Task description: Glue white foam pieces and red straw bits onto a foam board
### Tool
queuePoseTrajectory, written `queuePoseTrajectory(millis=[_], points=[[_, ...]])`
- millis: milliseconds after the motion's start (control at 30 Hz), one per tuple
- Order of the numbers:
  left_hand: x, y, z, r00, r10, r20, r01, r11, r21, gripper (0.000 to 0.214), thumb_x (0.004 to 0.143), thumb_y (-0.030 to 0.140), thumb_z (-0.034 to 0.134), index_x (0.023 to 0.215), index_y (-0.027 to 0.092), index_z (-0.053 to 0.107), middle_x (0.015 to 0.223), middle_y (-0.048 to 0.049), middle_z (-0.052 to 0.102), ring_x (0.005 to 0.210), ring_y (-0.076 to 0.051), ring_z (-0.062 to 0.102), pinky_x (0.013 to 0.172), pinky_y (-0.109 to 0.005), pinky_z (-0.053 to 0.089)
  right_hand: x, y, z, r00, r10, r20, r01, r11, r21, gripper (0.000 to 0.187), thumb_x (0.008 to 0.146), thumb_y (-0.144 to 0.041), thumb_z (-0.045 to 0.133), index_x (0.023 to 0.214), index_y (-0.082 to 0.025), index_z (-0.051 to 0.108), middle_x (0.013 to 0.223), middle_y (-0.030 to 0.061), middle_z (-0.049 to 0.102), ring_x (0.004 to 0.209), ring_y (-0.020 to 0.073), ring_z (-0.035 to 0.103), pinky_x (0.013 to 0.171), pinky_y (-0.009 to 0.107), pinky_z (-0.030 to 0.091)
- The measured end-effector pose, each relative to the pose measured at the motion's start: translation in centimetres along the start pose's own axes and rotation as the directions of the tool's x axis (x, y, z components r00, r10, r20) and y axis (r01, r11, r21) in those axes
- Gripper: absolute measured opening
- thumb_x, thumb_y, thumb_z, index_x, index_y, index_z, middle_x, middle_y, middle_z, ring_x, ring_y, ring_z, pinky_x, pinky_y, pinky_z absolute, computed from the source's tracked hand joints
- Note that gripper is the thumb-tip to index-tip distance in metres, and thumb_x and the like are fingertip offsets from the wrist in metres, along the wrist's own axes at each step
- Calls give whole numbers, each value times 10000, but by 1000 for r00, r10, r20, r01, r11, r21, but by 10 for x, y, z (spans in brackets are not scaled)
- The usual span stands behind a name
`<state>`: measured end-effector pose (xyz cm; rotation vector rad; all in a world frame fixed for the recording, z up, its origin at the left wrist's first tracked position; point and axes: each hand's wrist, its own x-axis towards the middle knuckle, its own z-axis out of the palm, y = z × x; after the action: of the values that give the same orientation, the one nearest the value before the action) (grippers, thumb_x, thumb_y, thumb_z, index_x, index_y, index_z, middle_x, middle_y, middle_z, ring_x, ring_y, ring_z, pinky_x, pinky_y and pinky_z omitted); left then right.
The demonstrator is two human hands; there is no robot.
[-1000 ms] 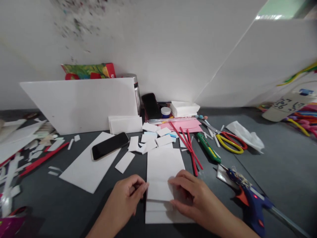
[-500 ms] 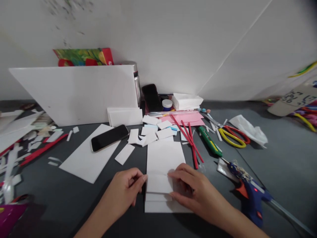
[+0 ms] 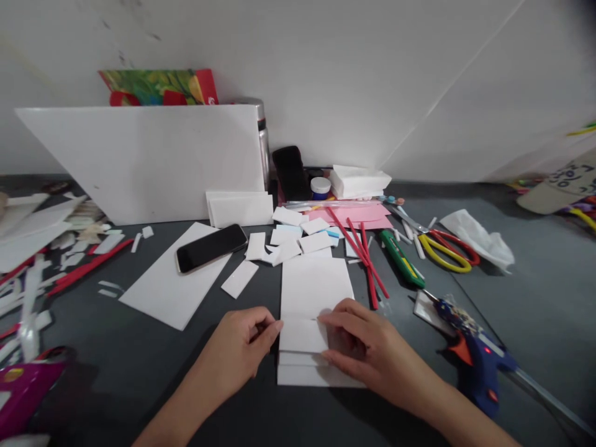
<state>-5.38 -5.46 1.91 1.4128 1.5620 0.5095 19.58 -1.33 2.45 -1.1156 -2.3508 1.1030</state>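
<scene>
A small white foam-board piece (image 3: 302,336) lies across a larger white board (image 3: 316,282), near its front end. My right hand (image 3: 375,344) grips the small piece from the right, its index fingertip at the back edge and its thumb at the front edge. At the left edge, my left hand (image 3: 244,344) has thumb and index finger pinched together against the corner of the piece. The other fingers of that hand are curled underneath. Beneath the small piece, other white layers (image 3: 302,360) form steps toward the front; how they are joined cannot be seen.
Small white cut pieces (image 3: 284,251) and red sticks (image 3: 367,261) lie behind the board. To the right are a green cutter (image 3: 400,257), scissors (image 3: 447,251) and a blue glue gun (image 3: 479,360). A phone (image 3: 212,248) rests on a white sheet (image 3: 172,295) at left.
The view has tilted slightly downward, so everything sits a little higher and further right. Both hands keep nearly the same hold on the small piece.
</scene>
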Motion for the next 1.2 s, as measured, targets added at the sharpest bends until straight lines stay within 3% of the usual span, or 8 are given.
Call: queuePoseTrajectory(millis=[600,1200], points=[[-2,12,-4,999,37,-11,-36,994,100,293,928,396,482,720,207,567,475,64,470,430,-118,476,468,-222,297,1,3,1,1000,-25,-10,25,1000,16,310,875,-223,689,1179,-217,627,1002,49,580,711,123,563,632,250,467],[-2,9,-1,992,123,-31,-112,964,239,278,945,356,467,730,206,558,600,40,504,545,-127,464,535,-249,285,-1,3,1,1000,-13,0,13,999,36,287,869,-216,702,1145,-205,625,1000,41,566,703,118,546,629,255,456]])
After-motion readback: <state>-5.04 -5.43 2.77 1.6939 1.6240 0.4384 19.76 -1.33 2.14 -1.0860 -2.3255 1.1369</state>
